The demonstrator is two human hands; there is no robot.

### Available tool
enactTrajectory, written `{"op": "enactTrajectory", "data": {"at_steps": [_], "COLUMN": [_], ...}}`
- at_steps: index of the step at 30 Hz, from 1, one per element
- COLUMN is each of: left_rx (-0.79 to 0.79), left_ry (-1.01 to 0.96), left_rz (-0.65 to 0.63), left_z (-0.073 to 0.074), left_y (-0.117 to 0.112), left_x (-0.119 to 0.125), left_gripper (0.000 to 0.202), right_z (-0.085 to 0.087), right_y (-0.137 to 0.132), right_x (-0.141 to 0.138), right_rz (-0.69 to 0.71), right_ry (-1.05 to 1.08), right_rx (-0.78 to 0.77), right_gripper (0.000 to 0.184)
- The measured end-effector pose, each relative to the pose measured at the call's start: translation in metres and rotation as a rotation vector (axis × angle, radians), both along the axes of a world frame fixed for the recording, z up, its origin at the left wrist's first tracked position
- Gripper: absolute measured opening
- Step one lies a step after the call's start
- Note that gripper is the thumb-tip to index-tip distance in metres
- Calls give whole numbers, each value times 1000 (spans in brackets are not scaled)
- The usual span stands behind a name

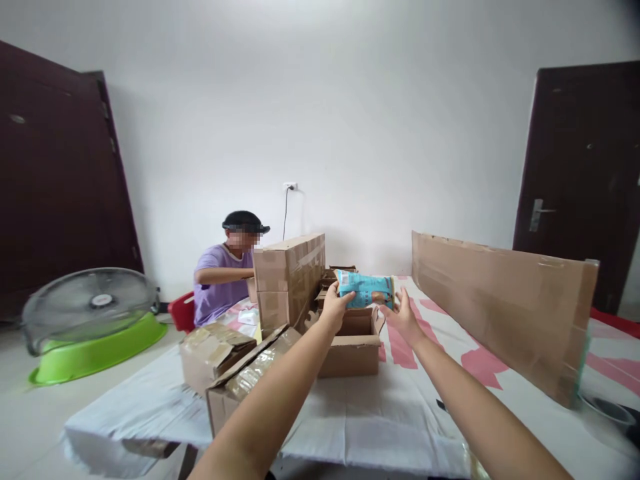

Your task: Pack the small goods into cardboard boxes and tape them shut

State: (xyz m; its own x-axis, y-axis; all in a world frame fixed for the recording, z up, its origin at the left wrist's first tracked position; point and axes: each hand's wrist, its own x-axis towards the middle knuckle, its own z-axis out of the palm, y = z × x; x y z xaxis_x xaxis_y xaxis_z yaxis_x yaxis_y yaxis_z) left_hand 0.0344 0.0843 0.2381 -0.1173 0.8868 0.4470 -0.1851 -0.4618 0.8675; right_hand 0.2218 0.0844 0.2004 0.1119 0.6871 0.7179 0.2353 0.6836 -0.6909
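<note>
Head view's giving me the left hand (336,309) gripping a blue packet (367,291) by an open box (349,359), right hand (405,321) loosely spread beside it, stacked boxes (289,283) left, cardboard panel (500,307) right on the worktop (390,413).

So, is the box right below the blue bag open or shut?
Open. You can see down inside the box.
</note>
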Motion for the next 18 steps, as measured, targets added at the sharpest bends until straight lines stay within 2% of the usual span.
{"op": "enactTrajectory", "data": {"at_steps": [2,4,6,8,10,11,13,15,18], "left_rx": [12,16,4,-40,-120,-171,-269,-329,-297], "left_ry": [-29,-19,75,210,353,427,512,520,559], "left_rz": [-44,-78,-95,-42,13,100,292,468,715], "left_z": [-20,-51,-90,-132,-168,-182,-199,-207,-220], "left_y": [-26,-55,-80,-94,-93,-87,-73,-61,-61], "left_x": [0,1,-1,-6,-15,-21,-34,-45,-49], "left_gripper": [68,65,53,44,46,45,48,54,60], "right_z": [-19,-48,-86,-126,-159,-171,-188,-199,-213], "right_y": [-22,-46,-64,-72,-67,-61,-44,-28,-14], "right_x": [2,6,10,14,13,10,1,-11,-26], "right_rz": [261,387,391,379,314,266,155,27,-141], "right_ry": [165,280,327,283,179,108,-21,-90,-145], "right_rx": [-164,-240,-254,-308,-374,-400,-422,-410,-367], "right_gripper": [65,59,55,51,48,46,47,50,54]}}
